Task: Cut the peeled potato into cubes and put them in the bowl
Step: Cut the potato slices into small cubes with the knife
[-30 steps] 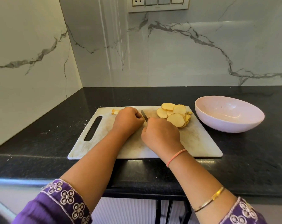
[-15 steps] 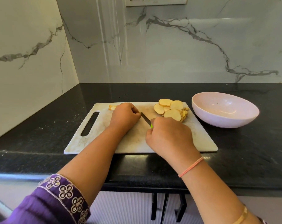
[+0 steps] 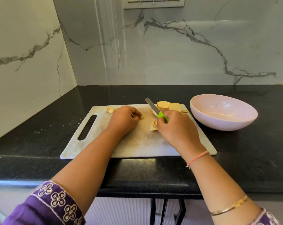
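Head view: we see the right hand (image 3: 174, 127) gripping the knife (image 3: 153, 108), blade angled up by the potato slices (image 3: 169, 106) at the cutting board's (image 3: 137, 143) far right. Left hand (image 3: 123, 120) curled by a potato bit (image 3: 142, 118), pinch unclear; bowl (image 3: 223, 125) just right of board.

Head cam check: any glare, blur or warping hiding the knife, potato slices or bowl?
Head view: knife and potato slices read clearly; streaky glare sits on the marble wall and a sheen on the black counter, not on the cutting board; wide-angle bends the frame edges; bowl evenly lit.
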